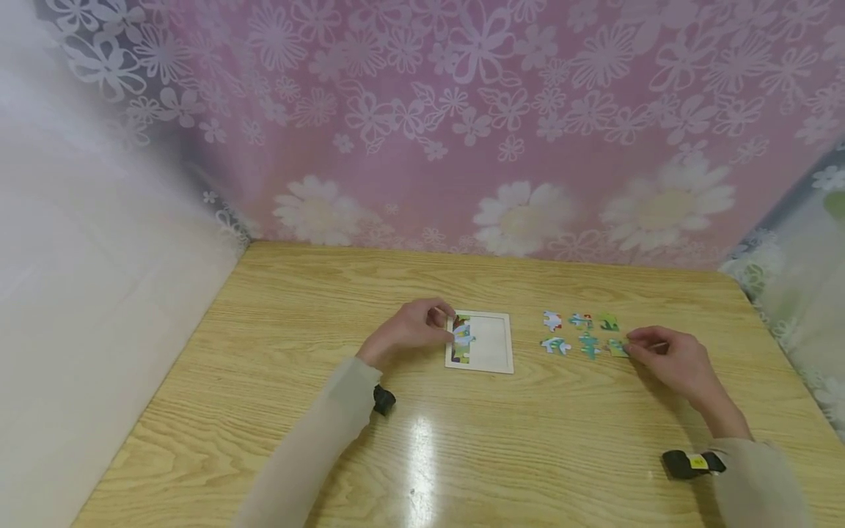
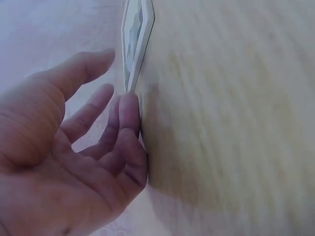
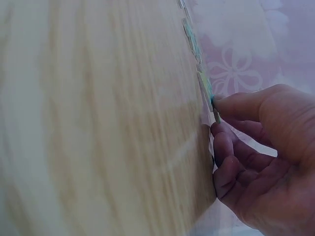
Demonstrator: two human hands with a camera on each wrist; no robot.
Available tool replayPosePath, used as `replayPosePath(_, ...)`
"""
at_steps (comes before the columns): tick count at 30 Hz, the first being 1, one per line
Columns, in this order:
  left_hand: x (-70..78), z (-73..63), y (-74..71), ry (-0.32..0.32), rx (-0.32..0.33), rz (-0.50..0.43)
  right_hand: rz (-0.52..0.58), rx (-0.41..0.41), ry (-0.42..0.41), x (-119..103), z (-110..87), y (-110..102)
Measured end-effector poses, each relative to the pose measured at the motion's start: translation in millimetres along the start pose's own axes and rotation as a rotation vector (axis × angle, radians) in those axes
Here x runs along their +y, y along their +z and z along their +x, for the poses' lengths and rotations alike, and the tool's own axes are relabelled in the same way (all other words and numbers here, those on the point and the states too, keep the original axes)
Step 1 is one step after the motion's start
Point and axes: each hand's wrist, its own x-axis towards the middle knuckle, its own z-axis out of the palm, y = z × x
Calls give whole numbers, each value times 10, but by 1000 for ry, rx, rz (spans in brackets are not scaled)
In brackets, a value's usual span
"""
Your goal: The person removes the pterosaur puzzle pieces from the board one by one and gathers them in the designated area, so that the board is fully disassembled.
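Observation:
A white-rimmed puzzle board (image 1: 490, 370) lies on the table with a strip of joined puzzle pieces (image 1: 461, 352) along its left side; the rest of its inside is plain white. My left hand (image 1: 419, 324) is at the board's left edge. In the left wrist view, its lower fingertips (image 2: 129, 105) touch the board's corner while the thumb stays apart. To the right, my right hand (image 1: 676, 361) pinches a green puzzle piece (image 1: 617, 347), the rightmost of the lower row. The right wrist view has the thumb (image 3: 236, 104) on that piece, whose near edge is tilted up off the table.
Between board and right hand lie loose puzzle pieces in two rows, among them a white-and-red piece (image 1: 551, 320), a green piece (image 1: 608, 322) and a teal piece (image 1: 590, 345). The wooden table (image 1: 317, 293) meets a pink flowered curtain (image 1: 422, 169) at the back. Black straps (image 1: 686, 464) sit at both wrists.

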Motion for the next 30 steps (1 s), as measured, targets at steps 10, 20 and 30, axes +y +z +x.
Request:
replayPosePath(10,26,75,-26,20,36,64,1,44,-43,-152,27,47)
replayPosePath(20,27,118,1,-15,17,90,72,5,-133,-639,145,215)
replayPosePath(30,46,113,19,-18,22,101,119,-79,-160,-1063,321,517)
